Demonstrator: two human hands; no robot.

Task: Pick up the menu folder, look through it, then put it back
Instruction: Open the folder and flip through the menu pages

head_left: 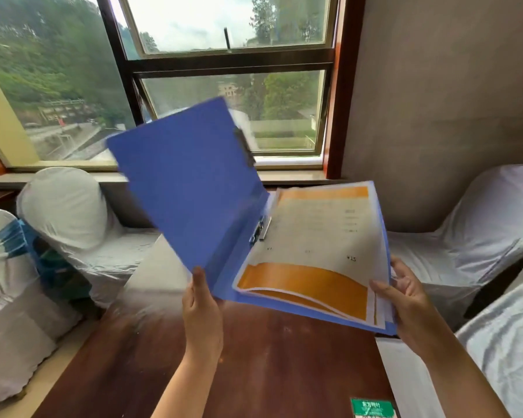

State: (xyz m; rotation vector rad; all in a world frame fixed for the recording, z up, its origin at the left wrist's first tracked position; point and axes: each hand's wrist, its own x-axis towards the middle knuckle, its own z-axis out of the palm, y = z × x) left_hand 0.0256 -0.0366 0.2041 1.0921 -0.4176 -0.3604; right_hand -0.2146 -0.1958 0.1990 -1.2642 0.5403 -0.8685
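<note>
Hands (pixel 203 309) with open blue menu folder (pixel 187 188) above wooden table (pixel 269 363)

Both hands hold a blue folder (pixel 191 188) open above a brown table (pixel 269 366). The left hand (pixel 202 315) grips the bottom edge of the raised front cover, thumb on the inside. The right hand (pixel 411 303) holds the right edge of the back cover and the pages (pixel 317 242), which are pale with orange bands. A metal clip (pixel 258 229) sits at the spine. White-covered chairs (pixel 73 212) stand around, a window (pixel 224 76) behind. A green card (pixel 373 408) lies near the table's front edge.
</note>
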